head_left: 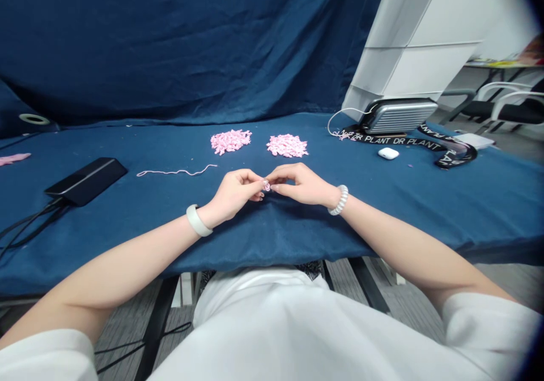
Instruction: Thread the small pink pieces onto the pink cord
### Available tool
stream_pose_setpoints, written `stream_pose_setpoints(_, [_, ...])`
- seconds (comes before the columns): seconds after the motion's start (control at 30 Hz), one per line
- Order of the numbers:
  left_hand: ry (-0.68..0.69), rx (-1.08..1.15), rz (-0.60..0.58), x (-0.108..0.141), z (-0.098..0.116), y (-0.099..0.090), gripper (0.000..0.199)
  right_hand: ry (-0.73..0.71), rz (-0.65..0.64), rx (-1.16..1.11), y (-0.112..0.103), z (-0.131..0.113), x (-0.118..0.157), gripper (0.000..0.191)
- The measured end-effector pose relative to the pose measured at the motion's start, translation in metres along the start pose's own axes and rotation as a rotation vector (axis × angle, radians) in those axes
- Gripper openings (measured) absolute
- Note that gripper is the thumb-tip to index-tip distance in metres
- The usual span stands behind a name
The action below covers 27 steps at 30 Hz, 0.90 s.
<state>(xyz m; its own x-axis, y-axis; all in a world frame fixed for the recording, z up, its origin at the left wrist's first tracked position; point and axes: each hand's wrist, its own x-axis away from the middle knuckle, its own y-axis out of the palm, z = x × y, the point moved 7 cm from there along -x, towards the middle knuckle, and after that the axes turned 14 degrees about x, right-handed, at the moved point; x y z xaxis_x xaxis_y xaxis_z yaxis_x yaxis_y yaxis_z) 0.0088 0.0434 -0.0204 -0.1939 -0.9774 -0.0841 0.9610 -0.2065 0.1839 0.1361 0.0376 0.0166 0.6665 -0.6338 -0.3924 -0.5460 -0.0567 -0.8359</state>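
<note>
My left hand (238,194), with a pale band at its wrist, pinches a small pink piece (267,186) between thumb and fingertips. From the other side, the fingertips of my right hand (304,185) close on the same piece; a coiled bracelet is round that wrist. Most of the piece is covered by fingers, so its exact kind is unclear. Just beyond the hands lie two heaps of small pink pieces, a left heap (230,142) and a right heap (288,145). A thin pink cord (176,172) stretches across the cloth to the left.
A black box with cables (87,181) lies on the blue cloth (140,222) at left. At right are a white earphone case (388,153), a black lettered lanyard (397,140) and a ribbed silver case (399,115). A blue curtain (191,41) hangs behind.
</note>
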Motion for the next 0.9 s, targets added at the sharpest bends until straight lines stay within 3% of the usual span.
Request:
stream_pose_setpoints(0.17, [0.006,0.075,0.034,-0.003,-0.002,-0.004,0.019,-0.119,0.165,0.186,-0.002,-0.009,0.003,0.031])
stream_pose_setpoints(0.4, [0.018,0.059,-0.004,0.0,0.0,0.001,0.022,-0.083,0.279,0.163,-0.004,-0.006,0.002,0.014])
stream_pose_setpoints(0.7, [-0.037,0.087,-0.072,-0.001,-0.005,0.006,0.02,0.031,0.144,0.163,-0.003,0.005,-0.004,0.019])
stream_pose_setpoints(0.9, [-0.05,0.126,-0.091,-0.001,-0.006,0.007,0.021,0.224,0.012,-0.147,0.009,0.019,-0.004,0.03])
